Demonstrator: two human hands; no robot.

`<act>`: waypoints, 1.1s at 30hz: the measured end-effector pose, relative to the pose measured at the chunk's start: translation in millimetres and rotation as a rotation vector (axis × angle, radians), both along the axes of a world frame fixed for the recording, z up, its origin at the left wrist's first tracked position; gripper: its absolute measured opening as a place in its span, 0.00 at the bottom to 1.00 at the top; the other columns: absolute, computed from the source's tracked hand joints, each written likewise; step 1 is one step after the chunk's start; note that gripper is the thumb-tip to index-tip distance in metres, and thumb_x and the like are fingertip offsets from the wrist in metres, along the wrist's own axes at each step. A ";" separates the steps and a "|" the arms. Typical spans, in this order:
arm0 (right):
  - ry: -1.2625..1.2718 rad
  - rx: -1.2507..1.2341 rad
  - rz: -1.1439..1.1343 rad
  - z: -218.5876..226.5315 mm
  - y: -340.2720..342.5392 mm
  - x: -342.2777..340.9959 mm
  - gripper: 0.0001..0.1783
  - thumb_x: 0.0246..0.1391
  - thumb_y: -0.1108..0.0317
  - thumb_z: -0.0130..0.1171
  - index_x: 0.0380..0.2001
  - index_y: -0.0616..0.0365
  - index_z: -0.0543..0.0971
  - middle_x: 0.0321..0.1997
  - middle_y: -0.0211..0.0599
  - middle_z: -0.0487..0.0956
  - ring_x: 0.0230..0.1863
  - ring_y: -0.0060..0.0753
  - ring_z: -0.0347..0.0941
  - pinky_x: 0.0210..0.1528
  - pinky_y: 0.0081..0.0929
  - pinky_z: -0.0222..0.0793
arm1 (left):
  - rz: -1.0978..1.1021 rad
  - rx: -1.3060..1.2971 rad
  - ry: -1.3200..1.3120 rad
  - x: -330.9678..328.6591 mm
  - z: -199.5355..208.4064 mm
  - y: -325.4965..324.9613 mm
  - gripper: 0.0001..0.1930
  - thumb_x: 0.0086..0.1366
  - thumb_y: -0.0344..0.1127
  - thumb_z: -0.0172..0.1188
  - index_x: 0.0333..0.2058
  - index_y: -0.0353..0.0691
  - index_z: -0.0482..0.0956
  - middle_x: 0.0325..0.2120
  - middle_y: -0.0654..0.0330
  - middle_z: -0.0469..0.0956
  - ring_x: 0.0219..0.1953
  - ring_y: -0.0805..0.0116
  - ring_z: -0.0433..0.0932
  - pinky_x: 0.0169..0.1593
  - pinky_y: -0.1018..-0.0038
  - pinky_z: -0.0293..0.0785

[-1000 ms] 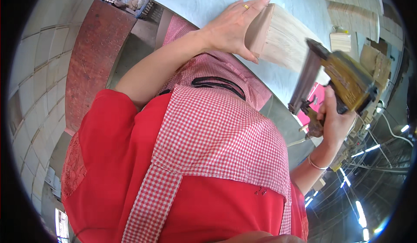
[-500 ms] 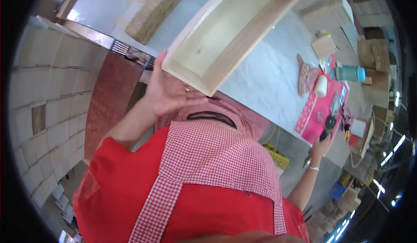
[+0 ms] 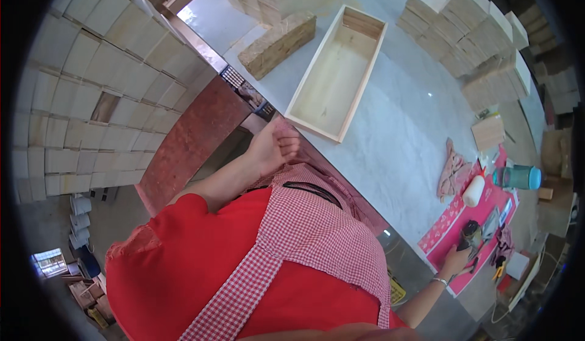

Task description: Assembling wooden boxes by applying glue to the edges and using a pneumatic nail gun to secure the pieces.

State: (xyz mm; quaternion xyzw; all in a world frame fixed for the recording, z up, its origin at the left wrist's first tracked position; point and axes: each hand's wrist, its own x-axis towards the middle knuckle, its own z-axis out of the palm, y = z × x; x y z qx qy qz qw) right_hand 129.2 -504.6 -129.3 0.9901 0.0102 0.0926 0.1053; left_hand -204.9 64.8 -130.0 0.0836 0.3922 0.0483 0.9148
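Note:
A long, shallow, open-topped wooden box (image 3: 332,88) of pale wood lies on the pale marbled tabletop (image 3: 402,121), its near end by the table's front edge. Just off that near end is my left hand (image 3: 277,146), fingers loosely curled, nothing seen in them. My right hand (image 3: 456,260) reaches to the pink mat (image 3: 442,243) at the right, its fingers closed around the lower end of a dark tool with a rounded head (image 3: 470,234). The tool's exact kind is not clear. Beside it lies a flat grey tool (image 3: 490,224).
A rough wooden block (image 3: 277,45) lies left of the box. Stacked pale wood pieces (image 3: 460,27) stand at the back right, more (image 3: 103,85) at the left. A white bottle (image 3: 473,191), teal bottle (image 3: 517,177) and crumpled cloth (image 3: 452,173) lie around the mat.
The wooden box, earlier tilted up against my left hand, now rests on the tabletop. My left hand has come away from it and curled. My right hand stays at the dark tool.

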 end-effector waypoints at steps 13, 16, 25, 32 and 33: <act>0.069 0.404 -0.152 24.8 47.1 -11.9 0.31 0.53 0.61 0.64 0.53 0.70 0.66 0.35 0.69 0.79 0.40 0.69 0.77 0.42 0.54 0.74 | -0.040 1.894 0.162 31.4 36.0 -15.4 0.06 0.67 0.26 0.56 0.41 0.32 0.77 0.35 0.58 0.76 0.37 0.70 0.75 0.43 0.75 0.72; 0.065 0.444 -0.205 40.9 70.5 -43.3 0.32 0.53 0.62 0.64 0.54 0.70 0.65 0.35 0.68 0.79 0.39 0.68 0.78 0.41 0.53 0.75 | -0.146 2.176 -0.008 50.6 39.0 -30.4 0.08 0.64 0.25 0.59 0.42 0.32 0.77 0.39 0.54 0.76 0.39 0.64 0.76 0.45 0.72 0.72; 0.091 0.443 -0.094 25.1 91.0 -29.6 0.23 0.56 0.61 0.56 0.51 0.64 0.71 0.38 0.64 0.80 0.43 0.67 0.77 0.46 0.56 0.73 | -0.466 2.678 0.126 63.3 66.6 -40.7 0.19 0.55 0.29 0.66 0.46 0.37 0.77 0.44 0.49 0.76 0.46 0.51 0.74 0.56 0.57 0.66; 0.018 0.742 0.252 112.3 110.2 -39.6 0.18 0.55 0.59 0.64 0.42 0.63 0.84 0.35 0.45 0.85 0.35 0.50 0.81 0.40 0.37 0.77 | -0.485 2.671 0.387 69.7 33.2 -35.2 0.23 0.51 0.39 0.65 0.48 0.48 0.76 0.41 0.59 0.76 0.50 0.59 0.74 0.58 0.43 0.59; 0.003 0.675 0.222 117.1 123.6 -45.8 0.20 0.55 0.60 0.63 0.44 0.66 0.82 0.35 0.47 0.85 0.36 0.49 0.81 0.40 0.37 0.77 | -0.519 2.715 0.473 70.3 27.6 -32.9 0.20 0.53 0.38 0.63 0.47 0.48 0.76 0.39 0.60 0.76 0.50 0.61 0.74 0.59 0.41 0.58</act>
